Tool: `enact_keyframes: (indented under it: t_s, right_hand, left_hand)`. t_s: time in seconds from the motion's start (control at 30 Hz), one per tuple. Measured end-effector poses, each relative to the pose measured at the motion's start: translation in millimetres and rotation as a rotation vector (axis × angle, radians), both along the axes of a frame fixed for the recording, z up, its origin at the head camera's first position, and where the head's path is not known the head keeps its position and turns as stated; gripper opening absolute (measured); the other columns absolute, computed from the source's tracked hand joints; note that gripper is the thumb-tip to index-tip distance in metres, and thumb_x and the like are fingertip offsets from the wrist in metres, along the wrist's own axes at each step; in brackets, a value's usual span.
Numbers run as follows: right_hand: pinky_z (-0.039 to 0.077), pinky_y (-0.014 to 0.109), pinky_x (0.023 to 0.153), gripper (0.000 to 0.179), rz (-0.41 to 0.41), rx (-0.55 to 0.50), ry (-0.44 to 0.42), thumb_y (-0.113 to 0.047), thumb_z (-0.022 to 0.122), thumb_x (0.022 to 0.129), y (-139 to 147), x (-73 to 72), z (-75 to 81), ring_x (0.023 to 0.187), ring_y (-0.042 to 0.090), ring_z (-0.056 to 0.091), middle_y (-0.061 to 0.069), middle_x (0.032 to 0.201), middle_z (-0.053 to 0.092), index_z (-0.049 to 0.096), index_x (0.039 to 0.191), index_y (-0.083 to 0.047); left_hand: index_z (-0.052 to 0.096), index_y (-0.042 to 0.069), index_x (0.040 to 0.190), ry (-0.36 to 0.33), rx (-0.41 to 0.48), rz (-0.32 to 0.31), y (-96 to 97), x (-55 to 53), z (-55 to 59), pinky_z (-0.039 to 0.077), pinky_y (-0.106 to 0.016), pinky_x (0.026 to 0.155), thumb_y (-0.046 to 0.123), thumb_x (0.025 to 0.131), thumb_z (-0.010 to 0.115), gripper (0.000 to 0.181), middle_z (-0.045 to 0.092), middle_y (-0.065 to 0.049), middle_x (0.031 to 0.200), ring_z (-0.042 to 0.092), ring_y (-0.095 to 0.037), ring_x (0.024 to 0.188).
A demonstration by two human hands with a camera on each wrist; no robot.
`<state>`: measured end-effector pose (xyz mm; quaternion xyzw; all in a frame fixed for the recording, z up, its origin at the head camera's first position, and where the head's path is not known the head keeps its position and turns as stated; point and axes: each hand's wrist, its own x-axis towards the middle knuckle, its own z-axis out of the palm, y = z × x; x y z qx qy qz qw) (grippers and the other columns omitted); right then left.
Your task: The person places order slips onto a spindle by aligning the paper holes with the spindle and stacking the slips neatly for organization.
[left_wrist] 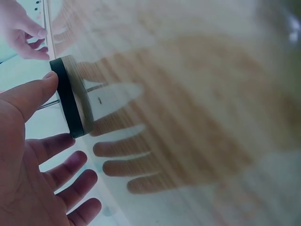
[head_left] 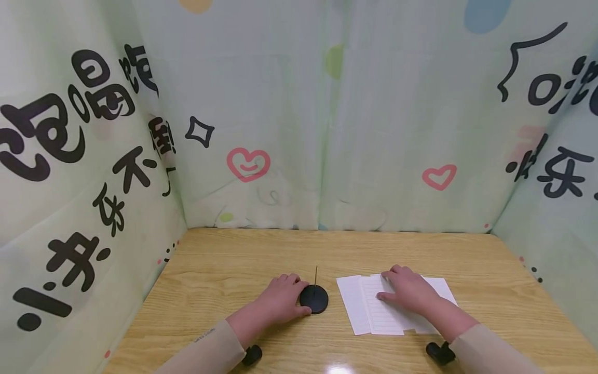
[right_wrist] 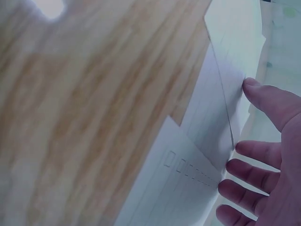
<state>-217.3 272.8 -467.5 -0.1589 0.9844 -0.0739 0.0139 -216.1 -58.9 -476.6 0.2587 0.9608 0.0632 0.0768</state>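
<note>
A paper spike with a round black base [head_left: 314, 299] and a thin upright metal pin stands left of the papers. My left hand [head_left: 282, 298] grips this base from the left, thumb at its near edge and index finger at its far edge. In the left wrist view the base [left_wrist: 70, 96] sits between thumb and index finger, the other fingers spread. White ruled sheets [head_left: 380, 311] lie overlapping to the right. Over them my right hand [head_left: 408, 291] rests with spread fingers, fingertips on the paper. The right wrist view shows printed boxes on one sheet [right_wrist: 160, 183].
The wooden table [head_left: 243, 254] is glossy and reflects the left hand. Patterned curtains [head_left: 280, 104] enclose its back and both sides. Small black devices [head_left: 440, 353] sit at both wrists.
</note>
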Motion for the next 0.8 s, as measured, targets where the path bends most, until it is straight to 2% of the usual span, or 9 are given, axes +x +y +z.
enact_keyframes:
  t_s: [0.43,0.8]
  right_hand:
    - [0.046,0.055,0.088,0.06,-0.011,-0.017,-0.023,-0.043,0.079,0.081,3.3,-4.7,-3.3,0.101,0.037,0.058,0.015,0.109,0.059,0.065,0.117,0.003]
    - [0.047,0.054,0.085,0.049,-0.007,-0.046,-0.008,-0.041,0.081,0.08,4.2,-8.2,-7.9,0.096,0.033,0.059,0.009,0.102,0.06,0.066,0.108,-0.004]
  left_hand:
    - [0.055,0.02,0.14,0.003,-0.011,0.012,1.8,0.1,-0.5,0.039,-0.041,0.102,0.058,0.087,0.068,0.066,0.054,-0.001,0.127,0.049,-0.02,0.116]
    - [0.056,0.02,0.14,0.015,-0.006,0.01,1.2,1.8,-0.4,0.039,-0.041,0.102,0.057,0.087,0.068,0.065,0.054,-0.001,0.125,0.049,-0.02,0.115]
